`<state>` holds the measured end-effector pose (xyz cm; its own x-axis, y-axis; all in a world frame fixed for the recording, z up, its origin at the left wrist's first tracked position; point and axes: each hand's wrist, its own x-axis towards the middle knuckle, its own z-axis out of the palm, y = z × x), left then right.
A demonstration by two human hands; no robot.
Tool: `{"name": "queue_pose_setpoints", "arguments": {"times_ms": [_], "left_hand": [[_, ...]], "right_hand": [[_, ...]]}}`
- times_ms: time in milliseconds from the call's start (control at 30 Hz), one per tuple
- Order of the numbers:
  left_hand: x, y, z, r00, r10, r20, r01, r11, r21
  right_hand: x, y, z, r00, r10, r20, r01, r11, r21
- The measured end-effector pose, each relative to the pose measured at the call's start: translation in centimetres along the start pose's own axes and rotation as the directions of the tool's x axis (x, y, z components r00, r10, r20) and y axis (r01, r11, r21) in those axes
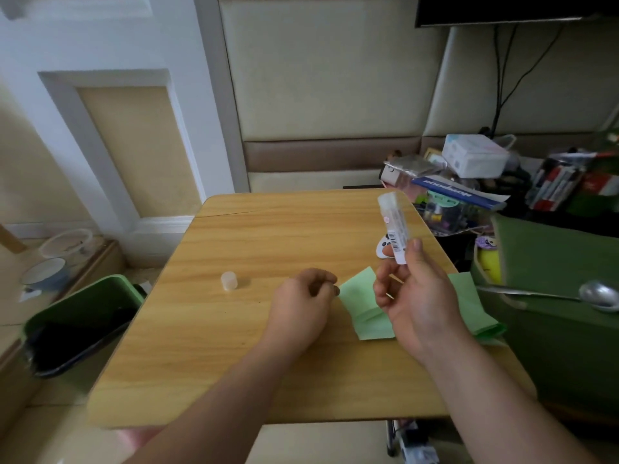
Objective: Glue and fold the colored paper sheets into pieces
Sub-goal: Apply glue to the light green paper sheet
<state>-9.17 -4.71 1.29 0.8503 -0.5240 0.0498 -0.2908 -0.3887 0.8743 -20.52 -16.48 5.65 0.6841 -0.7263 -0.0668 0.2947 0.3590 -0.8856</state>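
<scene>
A light green folded paper sheet (366, 308) lies on the wooden table (254, 236) at the right, partly under my hands. My right hand (417, 296) is raised above it and pinches the lower end of a white glue stick (395, 226), which points up and away. The glue stick's translucent cap (229, 280) stands alone on the table to the left. My left hand (301, 304) rests on the table just left of the paper, fingers curled, thumb tip at the paper's left edge; it holds nothing that I can see.
A green bin with a dark liner (80, 323) stands left of the table. A green bag (552, 296) with a metal spoon (596, 294) on it sits at the right edge. Cluttered boxes and books (475, 182) fill the back right. Bowls (50, 269) lie on the floor.
</scene>
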Motion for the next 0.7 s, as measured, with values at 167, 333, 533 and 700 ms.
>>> {"name": "queue_pose_setpoints", "arguments": {"times_ms": [167, 333, 533, 700], "left_hand": [[-1.4, -0.3, 1.6, 0.934, 0.271, 0.231, -0.328, 0.906, 0.265], [-1.0, -0.9, 3.3, 0.898, 0.397, 0.191, -0.441, 0.804, 0.400], [-0.1, -0.4, 0.0, 0.985, 0.052, -0.166, -0.050, 0.999, 0.020], [-0.7, -1.4, -5.1, 0.952, 0.281, -0.122, -0.251, 0.943, 0.218]], "right_hand": [[0.4, 0.3, -0.1, 0.999, 0.011, -0.037, -0.012, 1.000, -0.015], [0.3, 0.9, 0.4, 0.999, 0.030, -0.013, -0.030, 0.999, -0.020], [-0.3, 1.4, 1.0, 0.996, 0.082, 0.032, -0.080, 0.995, -0.062], [0.3, 1.5, 0.8, 0.982, 0.181, -0.047, -0.187, 0.963, -0.194]]}}
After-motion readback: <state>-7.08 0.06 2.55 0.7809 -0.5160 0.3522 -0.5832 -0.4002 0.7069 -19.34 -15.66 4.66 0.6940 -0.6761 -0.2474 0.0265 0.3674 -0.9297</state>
